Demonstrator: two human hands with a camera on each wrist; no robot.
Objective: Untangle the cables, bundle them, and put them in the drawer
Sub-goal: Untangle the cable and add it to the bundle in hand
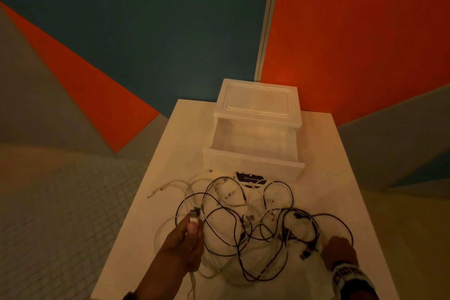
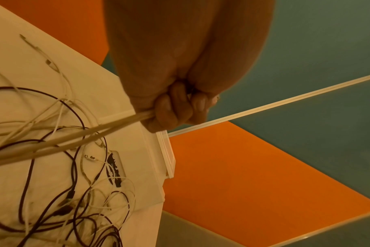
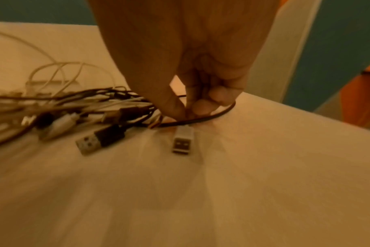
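Note:
A tangle of black and white cables (image 1: 253, 224) lies on the white table (image 1: 341, 178), in front of an open translucent drawer (image 1: 250, 143). My left hand (image 1: 187, 238) is raised at the tangle's left side and grips a white cable's USB plug (image 1: 194, 217); white strands (image 2: 74, 138) run out of its curled fingers (image 2: 169, 107). My right hand (image 1: 338, 248) is down at the tangle's right edge. Its fingertips (image 3: 201, 107) pinch the white cable just above a white USB plug (image 3: 182, 142), over a black cable (image 3: 211, 117). A black USB plug (image 3: 99, 140) lies beside it.
The drawer unit (image 1: 258, 102) stands at the table's far end against an orange and teal wall (image 1: 341, 19). A dark label (image 1: 250, 176) sits on the drawer front. The floor (image 1: 60, 202) drops away left of the table edge.

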